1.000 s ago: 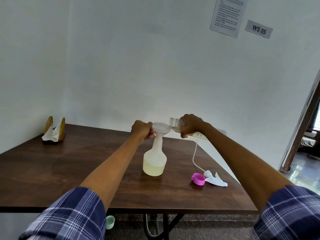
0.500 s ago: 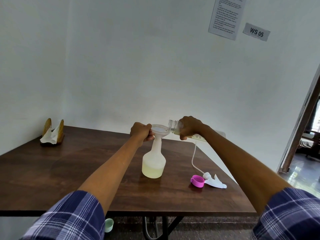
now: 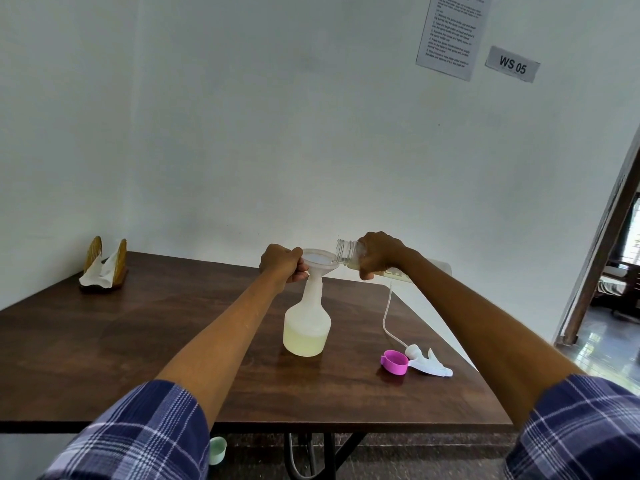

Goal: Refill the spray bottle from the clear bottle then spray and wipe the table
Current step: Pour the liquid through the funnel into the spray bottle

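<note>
1. Head view, with the spray bottle (image 3: 307,327) as my landmark: it stands upright on the brown table (image 3: 104,358), roughly mid-table, its cap off and a white funnel (image 3: 319,260) seated in its neck. Pale yellow liquid fills only its lower part.

2. My left hand (image 3: 283,263), just left of the bottle's neck, is clenched around the funnel's near rim and steadies it.

3. My right hand (image 3: 379,255), up and to the right of the bottle's neck, grasps the clear bottle (image 3: 350,251), tipped nearly flat so its open mouth sits over the funnel's right rim. A little yellowish liquid lies along the low side near my fingers. I cannot quite make out a stream, so it may be only trickling.

4. To the right of the spray bottle, nearer me, the white trigger head (image 3: 428,362) lies on its side with its thin dip tube (image 3: 387,315) curving away toward the far edge. A pink cap (image 3: 394,362) rests against it.

5. Far to the left of the spray bottle, near the wall, a wooden holder with tissues (image 3: 103,271) waits for the wiping.

6. Step in hand, as I judge it: the refill, in the middle of the pour; spraying and wiping are not yet begun.

7. The next move calls for tipping the clear bottle a touch higher while I hold the funnel level, then setting it upright, lifting the funnel out and screwing the trigger head back on.
</note>
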Demonstrator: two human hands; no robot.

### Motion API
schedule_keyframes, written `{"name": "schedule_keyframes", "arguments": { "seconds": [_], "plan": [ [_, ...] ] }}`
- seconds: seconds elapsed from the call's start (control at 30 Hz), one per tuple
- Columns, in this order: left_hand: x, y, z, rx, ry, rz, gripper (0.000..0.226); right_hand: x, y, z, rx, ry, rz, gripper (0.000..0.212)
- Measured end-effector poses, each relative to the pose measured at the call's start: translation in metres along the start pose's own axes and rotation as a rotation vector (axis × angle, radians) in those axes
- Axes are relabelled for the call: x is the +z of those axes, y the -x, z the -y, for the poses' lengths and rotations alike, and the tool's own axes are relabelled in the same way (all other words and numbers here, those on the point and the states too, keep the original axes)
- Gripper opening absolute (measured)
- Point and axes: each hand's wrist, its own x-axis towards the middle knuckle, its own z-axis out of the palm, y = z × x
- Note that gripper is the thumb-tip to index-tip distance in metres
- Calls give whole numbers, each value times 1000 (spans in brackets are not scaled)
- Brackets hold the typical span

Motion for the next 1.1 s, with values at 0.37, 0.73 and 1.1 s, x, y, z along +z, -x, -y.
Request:
{"name": "schedule_keyframes", "arguments": {
  "seconds": [0.37,0.73,1.1],
  "plan": [
    [-1,2,-2,0,8,6,25,0,1,0,-2,-1,-6,36],
    [0,2,-2,-1,2,2,25,0,2,0,-3,-11,-10,36],
    [1,1,-2,-3,-5,-4,25,0,3,1,-3,-5,-10,37]
  ]
}}
